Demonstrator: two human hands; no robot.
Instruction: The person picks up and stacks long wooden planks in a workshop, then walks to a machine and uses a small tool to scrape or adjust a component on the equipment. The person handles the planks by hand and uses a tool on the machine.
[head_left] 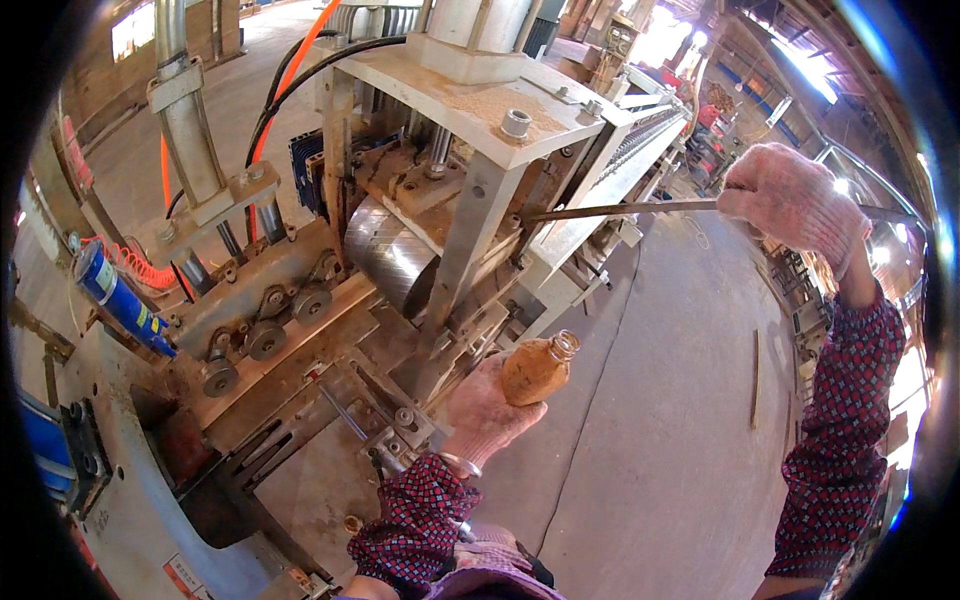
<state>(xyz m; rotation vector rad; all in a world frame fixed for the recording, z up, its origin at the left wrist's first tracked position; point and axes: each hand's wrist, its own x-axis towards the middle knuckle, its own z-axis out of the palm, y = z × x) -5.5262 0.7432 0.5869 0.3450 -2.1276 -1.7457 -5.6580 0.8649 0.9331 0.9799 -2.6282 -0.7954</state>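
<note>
My left hand (490,408), in a pink knitted glove, is closed round a small orange-brown bottle (536,371). The bottle tilts to the right, and its clear glass neck shows no cap. Up at the right, my gloved right hand (795,198) is wrapped round a long thin bar (640,209). The bar runs left to the machine frame (475,215), where its end meets the area beside the front post; whether it goes inside is hidden. To the left of that post sits a shiny metal roller (392,256).
Small rollers (266,341) line the machine bed at left, near a blue canister (120,296) and a coiled orange air hose (138,268). Black and orange hoses arch over the frame. A long thin strip (756,380) lies on the floor (660,430) at right.
</note>
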